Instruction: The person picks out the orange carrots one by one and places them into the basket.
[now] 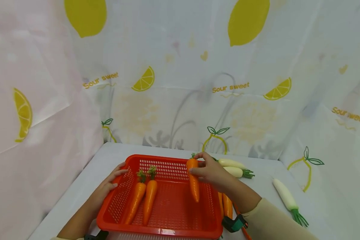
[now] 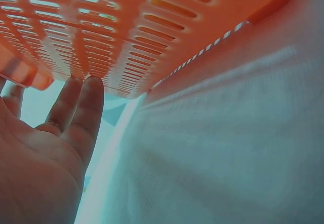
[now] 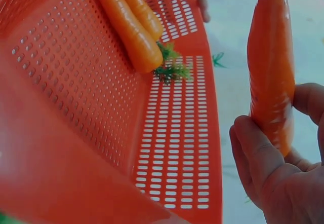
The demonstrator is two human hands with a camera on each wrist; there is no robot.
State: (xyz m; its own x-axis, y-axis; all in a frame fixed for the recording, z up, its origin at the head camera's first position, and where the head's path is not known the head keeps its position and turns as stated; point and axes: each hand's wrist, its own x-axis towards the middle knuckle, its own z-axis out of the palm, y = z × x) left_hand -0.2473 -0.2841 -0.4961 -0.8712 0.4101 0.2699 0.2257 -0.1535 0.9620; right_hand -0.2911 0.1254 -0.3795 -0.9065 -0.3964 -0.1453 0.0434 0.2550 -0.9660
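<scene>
A red plastic basket (image 1: 168,228) with slotted walls stands in front of me. Two orange carrots (image 1: 136,201) with leafy green tops lie side by side in its left part. My right hand (image 1: 211,170) pinches another carrot (image 1: 193,176) near its top end, above the basket's right side. That carrot's tip points down, and the right wrist view shows fingers and thumb on either side of it (image 3: 271,67). My left hand (image 1: 103,190) holds the basket's left rim. In the left wrist view, two of its fingertips touch the outer wall (image 2: 131,51).
More carrots (image 1: 227,205) lie right of the basket, partly hidden by my right forearm. White radishes (image 1: 232,163) with green stems lie behind that arm. Another radish (image 1: 285,193) lies farther right. Lemon-printed cloth (image 1: 174,110) encloses the white table (image 1: 108,153) at the back and sides.
</scene>
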